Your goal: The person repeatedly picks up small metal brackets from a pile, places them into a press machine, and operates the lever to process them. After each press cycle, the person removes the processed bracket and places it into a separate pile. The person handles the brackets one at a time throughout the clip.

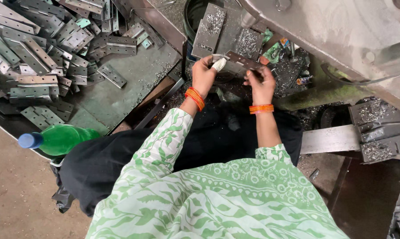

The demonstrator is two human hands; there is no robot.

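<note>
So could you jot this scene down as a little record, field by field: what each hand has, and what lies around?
Held piece: metal hinge, perforated, opened out, gripped at both ends
Left hand: grips the hinge's left end; one finger wrapped in white
Right hand: grips the hinge's right end
Wrists: orange bangles on both
Left side: pile of hinges on a green tray
Near edge: green bottle with blue cap, lying down
Ahead: machine body, metal shavings on a plate
</note>
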